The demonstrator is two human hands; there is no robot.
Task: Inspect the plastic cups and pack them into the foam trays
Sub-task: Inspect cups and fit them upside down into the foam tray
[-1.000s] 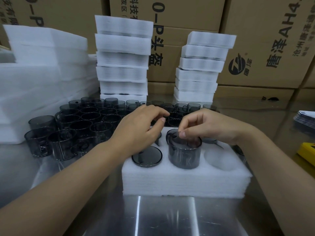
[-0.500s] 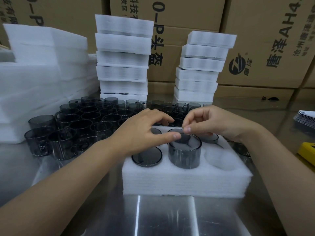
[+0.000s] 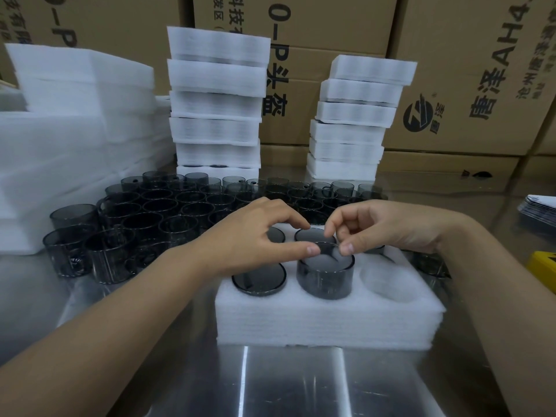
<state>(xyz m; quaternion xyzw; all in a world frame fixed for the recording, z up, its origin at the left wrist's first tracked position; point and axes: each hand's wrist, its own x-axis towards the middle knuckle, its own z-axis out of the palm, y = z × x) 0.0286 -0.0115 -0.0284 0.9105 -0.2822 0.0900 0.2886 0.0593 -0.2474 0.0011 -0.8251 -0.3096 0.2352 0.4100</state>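
Since the earlier frame the left hand [image 3: 258, 236] has come across. Its straight thumb is now pressing on the rim of the cup [image 3: 323, 281], with the fingers relaxed and gripping nothing. As far as can be judged, the right hand [image 3: 388, 227] is still pinching the far side of the rim between thumb and curled forefinger. The cup is standing upright in the front middle pocket of the foam tray [image 3: 328, 320], with most of its wall proud of the foam, so seating is judged to be under way. To do it well, both thumbs should be bearing down evenly on opposite sides of the rim, keeping the cup square so that it is not jamming or tearing the foam. Count: the tray is showing six pockets. Three seated cups [image 3: 258, 279] are lying flush, one empty pocket [image 3: 386, 281] is sitting at front right, and the right hand is hiding the back right pocket. Behind, loose cups [image 3: 156, 212] are crowding the table [image 3: 301, 386], well over thirty, exact number not determinable. Two stacks of trays are standing beyond them: the left stack [image 3: 215, 103] is showing six, the right stack [image 3: 352, 133] at least six.
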